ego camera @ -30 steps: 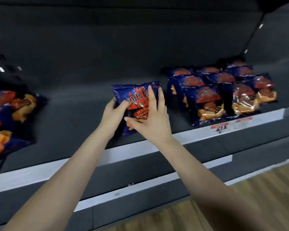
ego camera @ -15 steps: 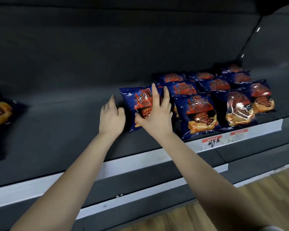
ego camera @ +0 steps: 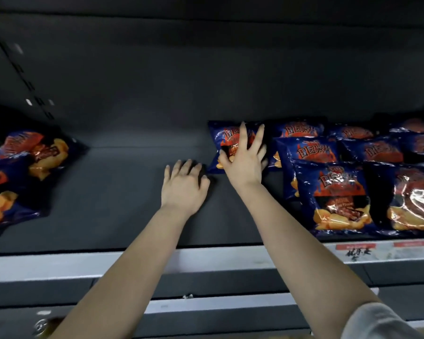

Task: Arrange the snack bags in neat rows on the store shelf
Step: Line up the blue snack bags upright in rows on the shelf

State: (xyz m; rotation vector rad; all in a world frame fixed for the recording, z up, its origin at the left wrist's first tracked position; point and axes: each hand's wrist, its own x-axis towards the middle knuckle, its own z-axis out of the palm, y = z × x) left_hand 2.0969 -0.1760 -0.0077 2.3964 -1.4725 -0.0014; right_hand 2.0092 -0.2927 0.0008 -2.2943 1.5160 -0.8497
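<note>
A blue and orange snack bag (ego camera: 224,139) lies at the back of the dark shelf (ego camera: 123,192), at the left end of the arranged rows of bags (ego camera: 338,182). My right hand (ego camera: 246,162) lies flat on this bag with spread, straight fingers pressing it. To the left, my left hand (ego camera: 184,185) rests on the bare shelf with its fingers loosely bent, holding nothing, just clear of the bag's lower left corner.
A loose pile of the same bags (ego camera: 18,177) lies at the shelf's far left. A white price rail (ego camera: 206,261) with red labels (ego camera: 355,247) runs along the front edge. Bare shelf lies between the pile and the rows.
The bag went from held up in both hands to lying at the back of the shelf beside the rows. My left hand let go and dropped to the shelf; my right hand stayed on the bag.
</note>
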